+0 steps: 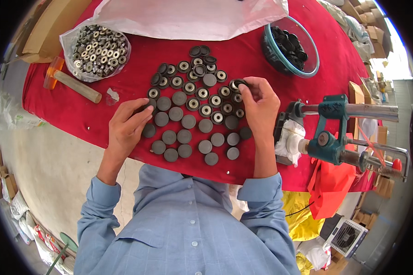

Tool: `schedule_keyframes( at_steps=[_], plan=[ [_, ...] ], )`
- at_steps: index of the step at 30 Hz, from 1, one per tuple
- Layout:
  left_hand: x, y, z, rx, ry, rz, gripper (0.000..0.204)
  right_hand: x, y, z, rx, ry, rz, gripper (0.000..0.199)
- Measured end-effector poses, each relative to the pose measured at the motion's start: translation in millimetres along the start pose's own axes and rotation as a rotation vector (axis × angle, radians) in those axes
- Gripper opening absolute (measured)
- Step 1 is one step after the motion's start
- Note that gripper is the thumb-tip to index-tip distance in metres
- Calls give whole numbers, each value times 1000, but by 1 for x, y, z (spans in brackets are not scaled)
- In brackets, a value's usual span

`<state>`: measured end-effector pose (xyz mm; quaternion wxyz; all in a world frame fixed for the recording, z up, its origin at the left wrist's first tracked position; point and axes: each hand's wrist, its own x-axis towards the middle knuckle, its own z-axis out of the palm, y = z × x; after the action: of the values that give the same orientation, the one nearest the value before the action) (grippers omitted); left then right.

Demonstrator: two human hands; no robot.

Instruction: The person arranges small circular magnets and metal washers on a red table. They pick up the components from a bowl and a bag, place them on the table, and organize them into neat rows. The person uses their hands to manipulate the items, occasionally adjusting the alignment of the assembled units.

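Observation:
Many round black caps lie on a red cloth in front of me. Some show plain dark backs, like the cap (188, 122) in the middle; others face up with a silvery ring inside, like the ringed cap (205, 110). My right hand (260, 103) pinches a black cap with a metal ring (235, 85) between thumb and fingers, at the right side of the group. On the left edge, the thumb and index finger of my left hand (127, 124) close around a plain-backed black cap (152, 103). Its remaining fingers are curled.
Silvery metal rings fill a plastic-lined bowl (99, 52) at far left, near a wooden-handled hammer (78, 86). A clear tub (315, 62) of black caps stands far right. A green hand press (328, 137) is right of my right hand. White sacking (188, 20) covers the far edge.

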<state>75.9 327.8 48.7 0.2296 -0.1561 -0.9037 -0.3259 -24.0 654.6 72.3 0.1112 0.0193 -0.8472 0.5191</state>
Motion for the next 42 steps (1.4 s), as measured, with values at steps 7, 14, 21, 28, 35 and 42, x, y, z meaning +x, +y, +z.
schedule_keyframes(
  at_steps=[7, 14, 21, 28, 35, 42],
  plan=[
    [-8, -11, 1, -15, -20, 85, 33, -37, 0, -40, -208, 4, -58, 24],
    [-3, -8, -3, 97, -69, 137, 36, -58, 12, -28, -303, 0, -254, 21],
    [-2, -7, -2, 95, -60, 102, 30, -67, 15, -24, -477, -55, -371, 25],
    [-7, -6, 1, 33, -37, 33, 29, -82, 12, -26, -600, -123, -411, 34],
    [-2, -2, -5, 50, -65, 51, 25, -101, 11, -21, -722, -102, -421, 48],
    [43, -2, -5, 40, 24, -114, 26, -100, 8, -24, -745, -121, -379, 48]
  ],
)
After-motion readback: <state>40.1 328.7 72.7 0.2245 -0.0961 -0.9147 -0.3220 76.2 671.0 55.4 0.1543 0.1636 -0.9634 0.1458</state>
